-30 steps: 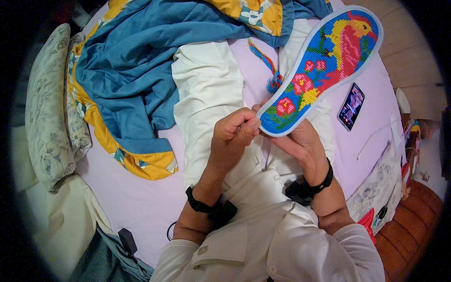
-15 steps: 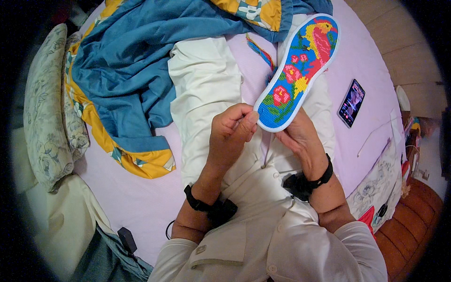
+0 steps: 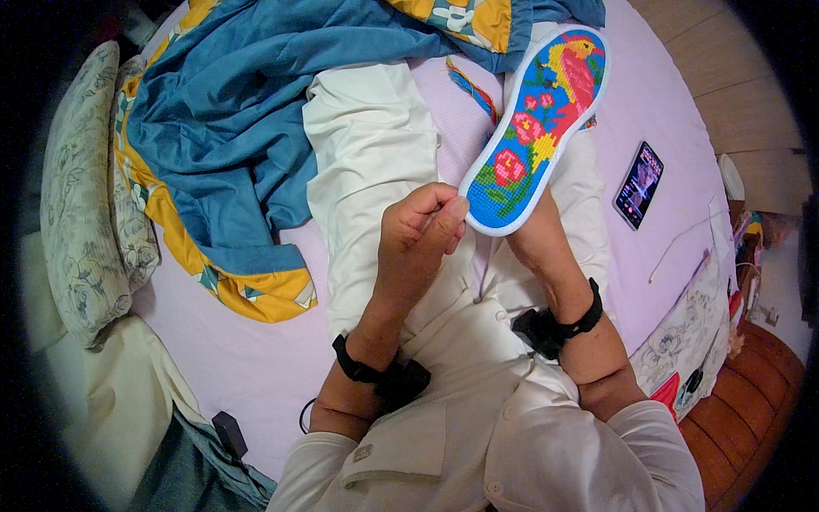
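Note:
An embroidered insole (image 3: 527, 141) is held up over my lap, tilted, its wide toe end pointing far right. Its stitched face shows a pink and yellow bird and pink flowers on blue, edged in white. My left hand (image 3: 422, 224) pinches the left edge of its heel end between thumb and curled fingers. Behind the insole is my right hand (image 3: 531, 230); its fingers are hidden, so their grip cannot be seen. A bundle of coloured threads (image 3: 472, 90) lies left of the insole's upper part, on the bed.
A phone (image 3: 639, 185) with a lit screen lies to the right on the lilac bed sheet (image 3: 631, 94). A blue and yellow quilt (image 3: 230, 128) is heaped at the left, beside a patterned pillow (image 3: 81, 196). A small black box (image 3: 229, 435) sits lower left.
My right hand has slid further up behind the insole, so its fingers no longer show below the heel. The insole has shifted slightly; my left hand keeps its pinch.

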Demonstrator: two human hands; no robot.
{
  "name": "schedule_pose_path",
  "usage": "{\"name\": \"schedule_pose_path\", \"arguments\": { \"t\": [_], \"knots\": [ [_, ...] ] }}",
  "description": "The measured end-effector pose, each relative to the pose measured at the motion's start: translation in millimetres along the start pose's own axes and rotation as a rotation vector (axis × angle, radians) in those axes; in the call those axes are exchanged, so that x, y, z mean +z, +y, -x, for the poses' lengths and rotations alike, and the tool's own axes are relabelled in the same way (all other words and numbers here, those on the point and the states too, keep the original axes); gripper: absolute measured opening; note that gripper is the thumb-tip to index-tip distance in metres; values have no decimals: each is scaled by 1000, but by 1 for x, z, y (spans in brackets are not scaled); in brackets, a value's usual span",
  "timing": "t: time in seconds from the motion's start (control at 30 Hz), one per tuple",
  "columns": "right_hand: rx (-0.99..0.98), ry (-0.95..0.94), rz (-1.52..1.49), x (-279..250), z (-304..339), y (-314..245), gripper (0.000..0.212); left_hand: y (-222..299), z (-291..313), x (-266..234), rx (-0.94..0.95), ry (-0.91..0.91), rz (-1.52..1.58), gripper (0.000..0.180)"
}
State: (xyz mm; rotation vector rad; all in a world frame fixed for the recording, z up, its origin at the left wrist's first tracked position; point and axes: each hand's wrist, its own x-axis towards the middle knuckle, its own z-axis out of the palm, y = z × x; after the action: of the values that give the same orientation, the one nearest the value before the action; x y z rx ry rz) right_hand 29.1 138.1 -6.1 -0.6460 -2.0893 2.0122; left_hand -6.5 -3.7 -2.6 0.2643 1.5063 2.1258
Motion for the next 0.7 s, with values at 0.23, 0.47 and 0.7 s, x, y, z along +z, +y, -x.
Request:
{"name": "schedule_pose_path", "arguments": {
  "t": [0.23,0.47,0.7],
  "knots": [
    [-231,-33,80,12,-3,10,26,-2,-2,1,-131,-1,231,17],
    [-584,66,354,17,-4,-22,6,-11,-10,-10,-356,-260,1182,12],
    [-702,15,529,19,6,-33,17,-13,-12,-14,-364,-343,1262,13]
  ]
}}
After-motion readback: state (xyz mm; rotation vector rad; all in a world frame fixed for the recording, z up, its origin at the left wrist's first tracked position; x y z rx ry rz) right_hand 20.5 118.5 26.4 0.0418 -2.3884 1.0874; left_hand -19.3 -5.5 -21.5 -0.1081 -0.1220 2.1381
